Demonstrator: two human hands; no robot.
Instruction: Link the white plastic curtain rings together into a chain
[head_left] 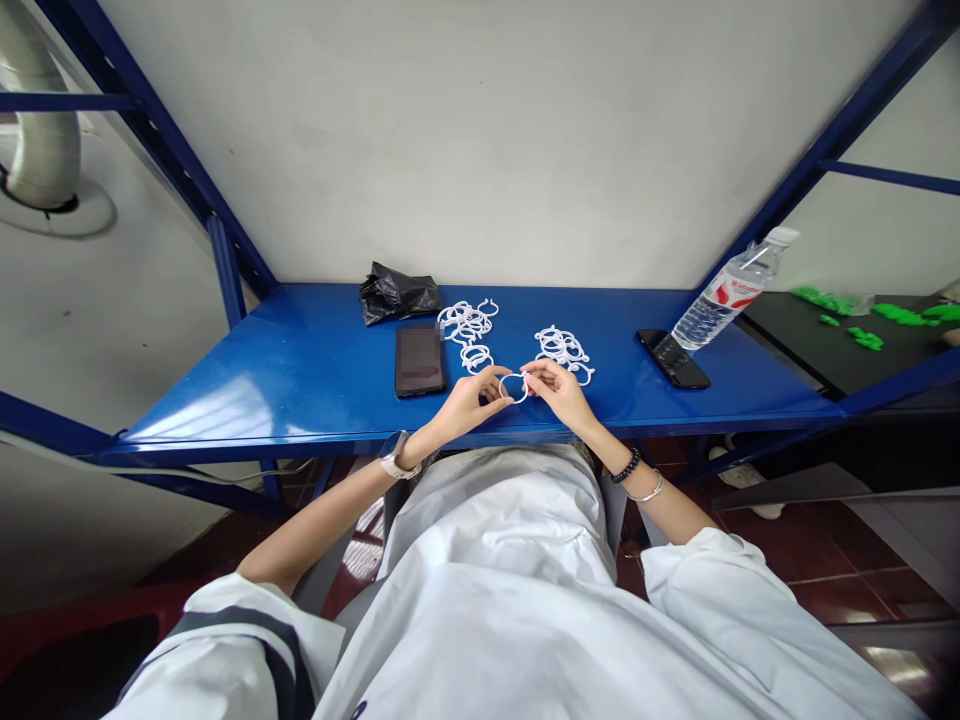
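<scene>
Between my two hands, a white plastic ring (pixel 514 402) is held above the front edge of the blue table. My left hand (pixel 474 396) pinches its left side between thumb and fingertips. Thumb and fingers of my right hand (pixel 559 388) close on its upper right, where a small knob or clasp seems to sit. Just beyond the left hand lies a pile of similar white rings (pixel 466 322), with a few more nearer to me. A second pile of white rings (pixel 561 345) lies behind the right hand.
A dark tablet or phone (pixel 420 362) lies left of the rings, with a crumpled black plastic bag (pixel 397 293) behind it. To the right are a black phone (pixel 673 360) and a standing water bottle (pixel 731 292). Green pieces (pixel 866 338) lie on a dark neighbouring table.
</scene>
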